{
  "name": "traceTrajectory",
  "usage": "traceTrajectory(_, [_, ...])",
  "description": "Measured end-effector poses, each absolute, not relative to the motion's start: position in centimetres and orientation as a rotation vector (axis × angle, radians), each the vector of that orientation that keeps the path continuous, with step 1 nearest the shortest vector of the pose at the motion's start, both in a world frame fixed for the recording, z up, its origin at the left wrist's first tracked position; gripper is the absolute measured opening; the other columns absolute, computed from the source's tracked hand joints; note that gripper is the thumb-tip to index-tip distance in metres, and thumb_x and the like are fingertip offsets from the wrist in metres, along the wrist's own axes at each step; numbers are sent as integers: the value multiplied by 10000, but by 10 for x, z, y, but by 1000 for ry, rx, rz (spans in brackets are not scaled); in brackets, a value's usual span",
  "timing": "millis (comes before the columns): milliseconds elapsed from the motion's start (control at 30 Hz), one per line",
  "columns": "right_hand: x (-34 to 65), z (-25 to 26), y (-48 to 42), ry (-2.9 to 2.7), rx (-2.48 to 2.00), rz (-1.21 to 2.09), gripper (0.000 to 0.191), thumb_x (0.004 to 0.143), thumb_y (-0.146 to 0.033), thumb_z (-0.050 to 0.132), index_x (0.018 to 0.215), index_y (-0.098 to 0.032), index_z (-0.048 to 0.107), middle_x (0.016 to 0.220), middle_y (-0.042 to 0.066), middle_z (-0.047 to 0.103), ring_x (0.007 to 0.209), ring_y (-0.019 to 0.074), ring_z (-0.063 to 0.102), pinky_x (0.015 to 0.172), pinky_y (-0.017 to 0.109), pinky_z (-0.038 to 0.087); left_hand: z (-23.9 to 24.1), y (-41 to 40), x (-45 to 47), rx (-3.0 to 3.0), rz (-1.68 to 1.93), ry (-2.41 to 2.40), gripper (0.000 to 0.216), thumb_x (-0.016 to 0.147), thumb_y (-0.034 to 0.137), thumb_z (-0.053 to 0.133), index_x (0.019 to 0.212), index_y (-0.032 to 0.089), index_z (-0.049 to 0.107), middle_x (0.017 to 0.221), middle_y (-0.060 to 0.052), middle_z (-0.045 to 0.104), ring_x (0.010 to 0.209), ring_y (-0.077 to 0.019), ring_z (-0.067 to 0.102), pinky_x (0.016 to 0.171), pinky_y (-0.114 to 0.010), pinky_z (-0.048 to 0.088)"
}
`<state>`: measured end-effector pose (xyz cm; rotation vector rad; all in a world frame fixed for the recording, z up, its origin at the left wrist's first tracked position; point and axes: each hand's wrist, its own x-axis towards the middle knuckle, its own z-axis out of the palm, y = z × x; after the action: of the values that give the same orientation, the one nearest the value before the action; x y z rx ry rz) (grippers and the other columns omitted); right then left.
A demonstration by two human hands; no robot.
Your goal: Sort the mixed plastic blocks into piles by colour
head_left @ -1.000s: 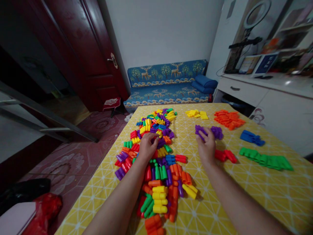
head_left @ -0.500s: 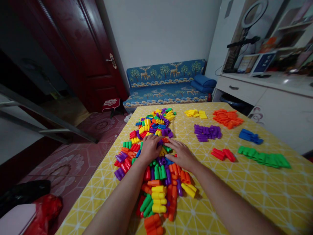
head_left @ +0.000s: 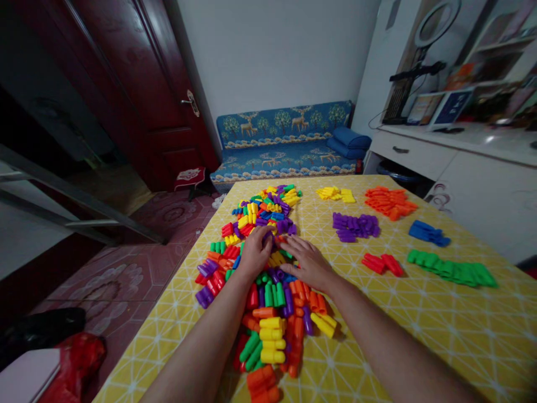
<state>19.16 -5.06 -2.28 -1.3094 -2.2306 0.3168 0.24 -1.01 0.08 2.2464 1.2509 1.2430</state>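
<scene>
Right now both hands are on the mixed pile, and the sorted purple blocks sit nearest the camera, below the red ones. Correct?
Not quite. In the head view both hands, left hand and right hand, are on the mixed pile, but the purple blocks lie farther from the camera than the red blocks, not nearer.

a home, a lived-in room: a blue sofa with a deer print at 12 o'clock, a dark red door at 10 o'clock, a white cabinet with a ring light at 2 o'clock, patterned floor tiles at 9 o'clock.
</scene>
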Motion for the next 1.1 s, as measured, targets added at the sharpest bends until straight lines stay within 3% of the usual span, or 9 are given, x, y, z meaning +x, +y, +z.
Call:
traceTrajectory(100, [190, -22, -51, -2227, -1284, 322, 442, 903, -473, 563, 1289, -260, 595, 1425, 96, 513, 1317, 277, 463, 1102, 489, 351, -1, -8, 2, 2247, 1306, 1258, 277, 883, 141, 497, 1112, 176, 649, 1056, -83, 679, 999, -207, 636, 882, -330, 506])
traceTrajectory(233, [188, -19, -55, -2105, -1161, 404, 177, 868, -301, 623, 1039, -258, 644, 1151, 33, 646, 1070, 190, 606, 948, 348, 470, -5, -5, 1, 2232, 1362, 1274, 279, 872, 140, 524, 1117, 183, 650, 1050, -78, 684, 989, -204, 642, 868, -323, 511])
traceTrajectory(367, [185, -20, -57, -2000, -1165, 418, 153, 798, -182, 648, 934, -242, 609, 975, 0, 667, 923, 169, 628, 854, 310, 489, -7, -4, 0, 2160, 1352, 1325, 301, 849, 149, 553, 1133, 180, 648, 1073, -75, 711, 988, -209, 661, 862, -317, 509])
traceTrajectory(500, [183, -22, -57, -1842, -1142, 508, 179, 833, -206, 603, 1011, -226, 598, 989, 17, 682, 898, 165, 650, 820, 294, 509, -3, -8, 1, 2103, 1284, 1337, 254, 874, 242, 567, 1090, 170, 680, 1007, -60, 736, 893, -185, 680, 787, -269, 501])
traceTrajectory(700, [185, -22, -56, -1706, -1059, 578, 177, 927, -244, 472, 1018, -220, 622, 973, 29, 704, 912, 163, 674, 811, 278, 521, 5, -14, 3, 2175, 1130, 1413, 321, 924, 348, 504, 793, 153, 723, 680, -17, 690, 617, -132, 602, 567, -224, 387])
traceTrajectory(1100, [195, -34, -47, -1508, -1146, 534, 195, 847, -244, 573, 1018, -207, 659, 1011, 71, 712, 911, 206, 681, 817, 341, 548, 3, -13, 2, 2159, 1146, 1287, 222, 892, 316, 569, 920, 177, 739, 849, -33, 753, 749, -154, 675, 664, -230, 472])
